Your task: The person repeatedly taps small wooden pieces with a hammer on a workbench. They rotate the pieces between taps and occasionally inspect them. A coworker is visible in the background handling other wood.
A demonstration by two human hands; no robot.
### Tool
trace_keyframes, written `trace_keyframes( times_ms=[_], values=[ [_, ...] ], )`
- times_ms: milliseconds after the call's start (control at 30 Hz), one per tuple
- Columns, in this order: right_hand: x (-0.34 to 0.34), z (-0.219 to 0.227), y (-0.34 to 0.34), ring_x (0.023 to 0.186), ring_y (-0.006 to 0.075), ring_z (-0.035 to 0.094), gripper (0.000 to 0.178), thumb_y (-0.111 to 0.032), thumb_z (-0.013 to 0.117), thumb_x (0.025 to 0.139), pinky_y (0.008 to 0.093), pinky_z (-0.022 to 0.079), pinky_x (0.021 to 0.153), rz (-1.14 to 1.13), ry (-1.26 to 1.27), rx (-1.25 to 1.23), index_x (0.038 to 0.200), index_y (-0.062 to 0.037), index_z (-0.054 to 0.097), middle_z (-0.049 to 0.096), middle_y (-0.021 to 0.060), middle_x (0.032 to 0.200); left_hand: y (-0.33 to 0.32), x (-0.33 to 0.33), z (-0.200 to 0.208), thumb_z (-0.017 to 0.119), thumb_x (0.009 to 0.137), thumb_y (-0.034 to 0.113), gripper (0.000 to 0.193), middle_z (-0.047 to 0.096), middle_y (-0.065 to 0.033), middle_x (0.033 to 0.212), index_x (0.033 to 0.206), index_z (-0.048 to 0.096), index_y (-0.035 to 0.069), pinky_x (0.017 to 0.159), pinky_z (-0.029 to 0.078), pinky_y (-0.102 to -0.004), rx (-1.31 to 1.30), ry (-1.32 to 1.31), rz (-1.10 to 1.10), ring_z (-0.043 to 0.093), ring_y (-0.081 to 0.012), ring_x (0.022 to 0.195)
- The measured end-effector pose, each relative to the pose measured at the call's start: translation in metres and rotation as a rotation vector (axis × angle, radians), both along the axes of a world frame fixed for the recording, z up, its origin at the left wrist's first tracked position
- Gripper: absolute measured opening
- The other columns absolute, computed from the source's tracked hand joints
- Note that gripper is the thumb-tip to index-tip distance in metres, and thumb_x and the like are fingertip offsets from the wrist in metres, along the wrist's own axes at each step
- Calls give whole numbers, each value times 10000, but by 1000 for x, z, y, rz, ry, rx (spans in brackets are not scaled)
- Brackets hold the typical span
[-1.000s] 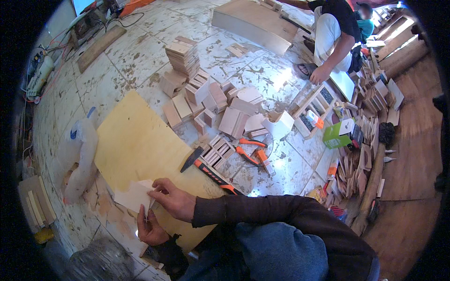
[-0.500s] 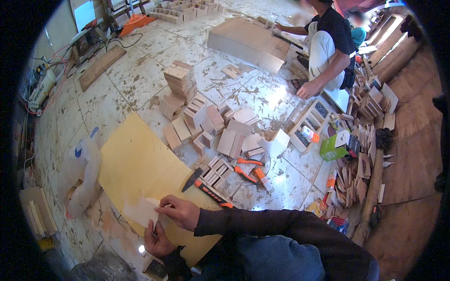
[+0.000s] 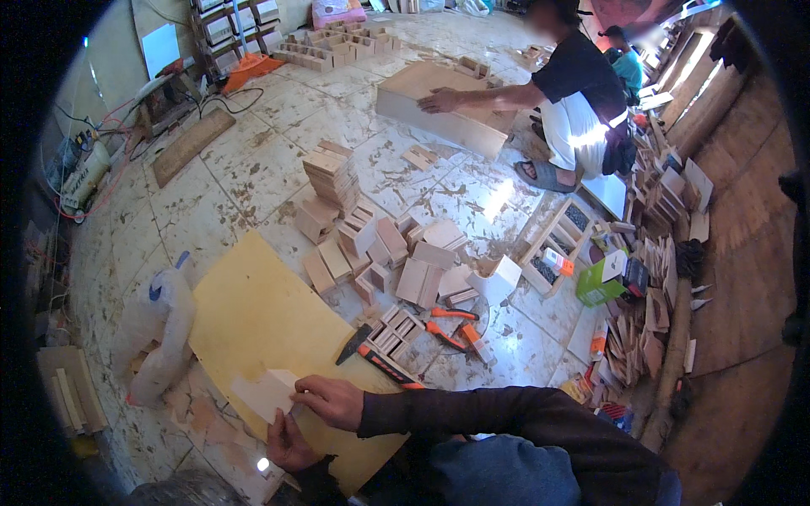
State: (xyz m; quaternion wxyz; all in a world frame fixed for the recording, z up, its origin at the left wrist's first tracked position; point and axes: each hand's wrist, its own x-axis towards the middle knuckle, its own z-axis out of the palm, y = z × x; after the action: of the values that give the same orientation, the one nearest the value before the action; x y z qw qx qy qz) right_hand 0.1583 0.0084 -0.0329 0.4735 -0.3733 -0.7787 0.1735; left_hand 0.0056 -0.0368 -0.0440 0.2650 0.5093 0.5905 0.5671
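Over a yellow sheet [image 3: 270, 295] on the floor, I hold a thin, pale, flat piece [image 3: 260, 393] with both hands; its material is hard to tell. My right hand [image 3: 333, 403] pinches its right edge. Lower down, my left hand [image 3: 289, 444] grips the near edge between thumb and fingers. Just beyond my right hand lies a hammer [image 3: 380, 358] with a black head and an orange-and-black handle. A small slatted wooden block [image 3: 393, 332] is beside it.
Pliers [image 3: 447, 325] with orange handles, stacked wooden pieces [image 3: 333, 175] and a divided tray [image 3: 553, 249] lie ahead. A white plastic bag [image 3: 156, 329] sits left. Far right, a person [image 3: 574, 93] crouches by a large wooden box [image 3: 456, 101]. Wood offcuts [image 3: 620, 358] line the right side.
The crouching person has shifted, and a hand now rests on the large box. My hands keep hold of the pale piece, nearly in place. The whole view has tilted slightly.
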Motion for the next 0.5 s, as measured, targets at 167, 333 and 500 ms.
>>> trace_keyframes(
  times_ms=[167,333,500],
  values=[
    [12,16,5,987,272,565,295,-155,592,756,328,504,662,32,-315,297,1026,-37,582,550,144,1102,3,-5,-6,599,871,4,197,628,-230,943,1037,627,-97,699,534,-372,119,187,-58,650,-285,835],
    [9,26,1,935,214,561,240,-180,564,800,312,463,605,59,-424,317,1000,-51,589,554,107,1091,8,-7,-2,595,878,-5,193,635,-226,973,1048,624,-92,734,550,-378,220,284,-133,658,-303,877],
    [5,24,0,889,187,541,335,-187,543,802,291,453,601,73,-473,210,1094,-24,572,552,85,1073,-23,-18,1,609,916,158,318,651,-206,1053,1137,602,-71,802,539,-386,120,-21,83,654,-293,963]
  ],
)
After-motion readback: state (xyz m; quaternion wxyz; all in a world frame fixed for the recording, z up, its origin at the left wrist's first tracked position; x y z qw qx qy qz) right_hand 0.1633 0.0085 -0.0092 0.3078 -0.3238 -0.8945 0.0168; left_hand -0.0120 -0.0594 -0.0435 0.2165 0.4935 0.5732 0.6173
